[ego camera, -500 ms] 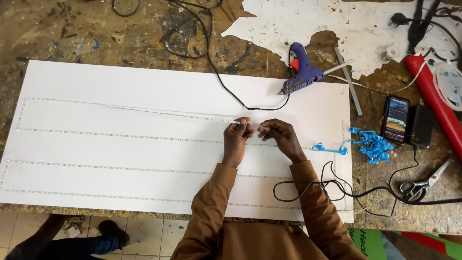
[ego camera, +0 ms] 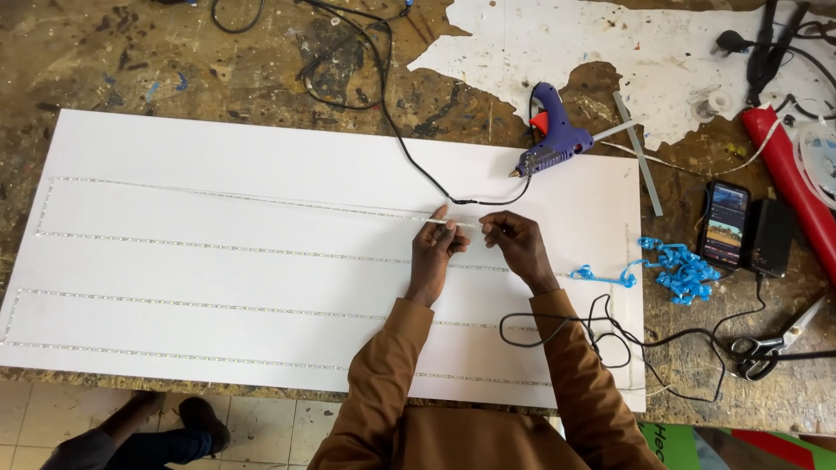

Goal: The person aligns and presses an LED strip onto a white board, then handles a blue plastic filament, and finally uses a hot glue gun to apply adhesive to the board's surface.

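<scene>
- A large white rectangular board lies flat on the paint-stained wooden counter, covering most of its left and middle.
- Thin pale strips dotted with small lights run lengthwise across the board in several rows, joined by short bends at its left end.
- The left hand rests on the board near its middle; its grip is closed, thumb and fingertips pinching the loose end of the thin pale strip piece (the topmost row), index finger pointing upward.
- The right hand sits just beside the left; its grip is also closed, fingertips pinching the same strip piece from the right side, so the piece is held between both hands, at or just above the board surface.
- A black cable trails from the top of the counter across the board to a blue hot-glue gun with an orange trigger, which rests at the board's upper right edge, nozzle pointing left and down.
- A crumpled curl of bright blue ribbon-like backing lies off the board's right edge.
- A dark smartphone with a lit screen lies next to a black box-shaped adapter.
- A red tube slants along the far right.
- Metal scissors with black handles lie at the lower right, near looping black wires.
</scene>
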